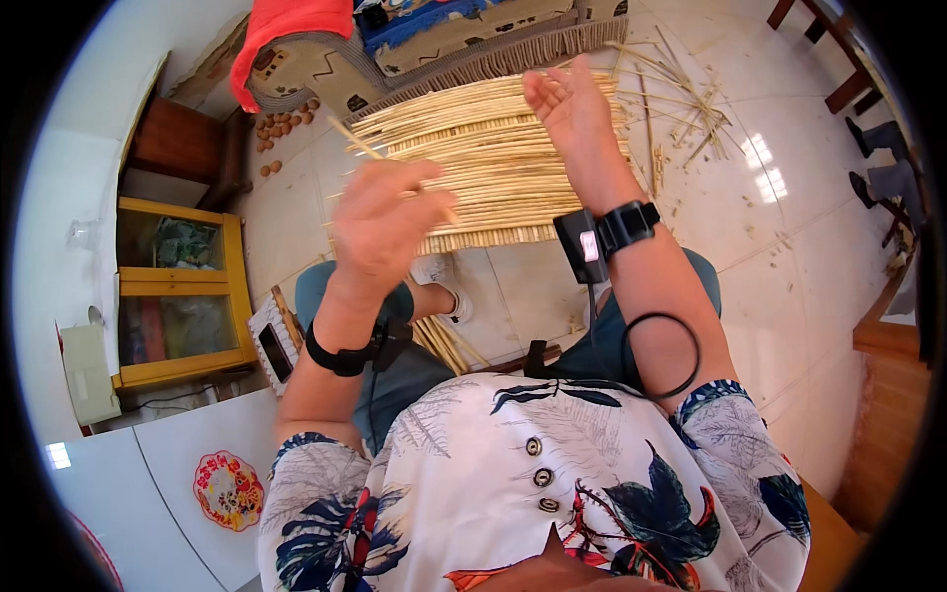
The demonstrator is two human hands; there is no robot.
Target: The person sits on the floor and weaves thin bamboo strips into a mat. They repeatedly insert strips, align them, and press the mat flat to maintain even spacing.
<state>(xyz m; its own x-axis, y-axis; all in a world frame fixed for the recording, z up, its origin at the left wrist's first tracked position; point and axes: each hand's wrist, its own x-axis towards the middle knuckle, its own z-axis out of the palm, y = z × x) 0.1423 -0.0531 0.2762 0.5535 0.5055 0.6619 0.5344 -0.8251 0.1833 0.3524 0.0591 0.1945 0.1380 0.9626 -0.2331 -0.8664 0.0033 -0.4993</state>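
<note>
The reed mat (493,163) in front of you is a pale straw-yellow sheet of thin stalks laid side by side, lying flat on the tiled floor (789,197) just beyond your knees, its near edge an even row of cut ends. Your left hand (380,222) is raised over the mat's near left corner, fingers curled shut on a single reed stalk (370,151) that slants up and away to the left. Your right hand (567,104) hovers over the mat's far right part, palm open and fingers spread, holding nothing. Right of the mat, loose stalks (681,99) lie scattered on the tiles. Beyond the mat's far edge sits a patterned cushion (326,69) with a red cloth (286,30) on it.
</note>
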